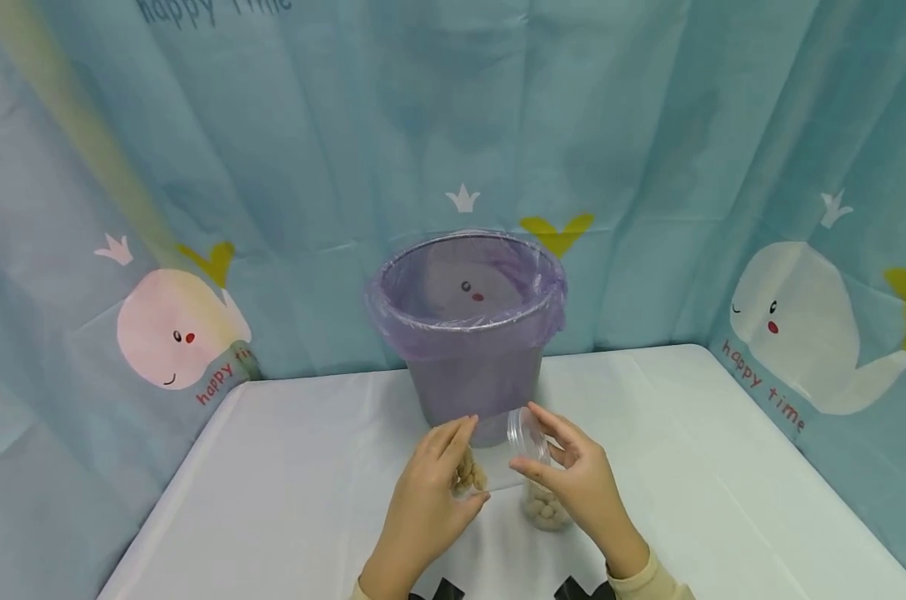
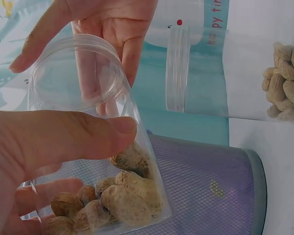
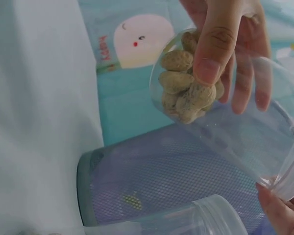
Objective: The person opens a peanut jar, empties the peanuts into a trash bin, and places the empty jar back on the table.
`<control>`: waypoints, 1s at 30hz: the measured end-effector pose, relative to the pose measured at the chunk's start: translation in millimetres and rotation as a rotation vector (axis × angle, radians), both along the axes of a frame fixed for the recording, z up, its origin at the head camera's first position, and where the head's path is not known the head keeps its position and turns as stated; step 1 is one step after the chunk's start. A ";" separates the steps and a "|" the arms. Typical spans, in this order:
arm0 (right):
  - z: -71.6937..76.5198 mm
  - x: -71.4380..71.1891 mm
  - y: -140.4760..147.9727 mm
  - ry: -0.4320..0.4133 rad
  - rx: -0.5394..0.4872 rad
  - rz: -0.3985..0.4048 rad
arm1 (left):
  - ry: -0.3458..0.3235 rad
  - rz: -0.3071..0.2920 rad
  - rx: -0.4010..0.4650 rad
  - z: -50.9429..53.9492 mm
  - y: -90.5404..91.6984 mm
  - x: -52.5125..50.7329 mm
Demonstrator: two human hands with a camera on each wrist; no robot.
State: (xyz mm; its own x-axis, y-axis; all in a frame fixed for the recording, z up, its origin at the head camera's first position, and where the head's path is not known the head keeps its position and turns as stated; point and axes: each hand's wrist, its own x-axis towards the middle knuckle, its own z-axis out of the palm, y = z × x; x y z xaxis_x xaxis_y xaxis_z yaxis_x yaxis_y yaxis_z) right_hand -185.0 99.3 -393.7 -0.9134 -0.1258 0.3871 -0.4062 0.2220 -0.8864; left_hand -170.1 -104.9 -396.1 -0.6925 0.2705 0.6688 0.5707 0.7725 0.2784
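Observation:
A clear jar lies on its side between both hands, off the table. Peanuts are gathered at its bottom end. My left hand grips that end, its thumb on one side and the fingers on the other. At the threaded mouth, my right hand holds the rim between thumb and fingers. The left wrist view shows the right hand through and behind the mouth. Close below the right hand stands a second clear jar, upright, with peanuts at its bottom.
A purple mesh bin with a purple plastic liner stands behind the hands on the white table. Blue printed curtain encloses the back and sides. Two black objects show at the bottom edge.

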 end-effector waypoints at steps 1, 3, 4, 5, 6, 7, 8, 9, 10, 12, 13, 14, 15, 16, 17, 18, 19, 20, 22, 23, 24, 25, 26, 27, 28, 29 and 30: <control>0.5 0.8 0.3 -0.006 0.001 -0.004 | 0.002 -0.001 0.000 -0.1 0.5 0.3; 1.4 1.9 0.7 -0.017 -0.003 -0.008 | 0.008 -0.004 0.001 0.0 1.1 0.7; 1.9 2.5 0.9 -0.024 -0.009 -0.009 | 0.015 -0.004 -0.001 0.6 1.4 0.8; 2.6 3.0 1.0 -0.032 -0.017 -0.012 | 0.022 -0.002 -0.004 1.2 1.6 0.5; 3.1 3.4 1.1 -0.036 -0.025 -0.020 | 0.028 -0.002 -0.005 2.0 1.9 0.0; 3.5 3.8 1.2 -0.039 -0.032 -0.026 | 0.036 -0.003 -0.005 2.6 2.1 -0.4; 3.7 4.5 1.4 -0.043 -0.039 -0.031 | 0.042 -0.002 -0.003 3.1 2.4 -0.6; 3.8 5.4 1.6 -0.045 -0.047 -0.037 | 0.047 -0.002 -0.001 3.5 2.6 -0.3; 3.7 6.4 1.9 -0.046 -0.055 -0.044 | 0.049 -0.004 0.000 3.7 2.9 0.2; 3.0 8.3 2.3 -0.045 -0.061 -0.053 | 0.049 -0.007 0.005 2.8 3.2 1.6; 2.3 9.1 2.4 -0.043 -0.064 -0.051 | 0.049 -0.008 0.006 2.2 3.2 2.4; 1.5 9.6 2.3 -0.039 -0.071 -0.051 | 0.047 -0.010 0.009 1.6 3.2 3.4; 0.8 9.9 2.0 -0.033 -0.082 -0.053 | 0.045 -0.011 0.009 1.1 3.2 4.0; 0.1 9.8 1.3 -0.029 -0.096 -0.053 | 0.041 -0.011 0.010 0.6 3.1 4.2; -0.5 9.4 0.5 -0.025 -0.113 -0.049 | 0.037 -0.009 0.014 0.3 3.0 4.5; -1.1 9.1 -0.4 -0.020 -0.126 -0.045 | 0.034 -0.006 0.019 -0.1 2.6 4.8; -1.6 8.9 -1.3 -0.015 -0.139 -0.040 | 0.034 -0.003 0.024 -0.1 2.4 5.7; -1.9 9.0 -2.1 -0.011 -0.151 -0.036 | 0.035 -0.002 0.029 -0.2 2.0 6.5; -1.4 9.1 -3.1 -0.001 -0.165 -0.033 | 0.040 -0.010 0.036 0.2 1.4 7.3; -0.9 9.3 -3.1 0.005 -0.165 -0.034 | 0.047 -0.015 0.039 0.6 1.2 7.2; -0.1 9.6 -2.9 0.009 -0.163 -0.037 | 0.053 -0.020 0.039 1.1 0.9 7.1; 0.8 9.7 -2.5 0.013 -0.161 -0.040 | 0.060 -0.028 0.039 1.9 1.0 6.7; 1.9 9.7 -2.0 0.016 -0.157 -0.045 | 0.064 -0.036 0.041 2.5 1.1 5.7; 3.0 9.7 -1.4 0.016 -0.156 -0.046 | 0.070 -0.042 0.042 3.2 1.3 4.9; 4.0 9.7 -0.7 0.014 -0.154 -0.045 | 0.074 -0.045 0.044 3.6 1.5 4.5; 4.9 9.7 -0.1 0.009 -0.150 -0.042 | 0.077 -0.045 0.047 3.8 1.7 4.3; 5.6 9.8 0.5 0.005 -0.147 -0.039 | 0.078 -0.046 0.052 3.7 1.9 4.4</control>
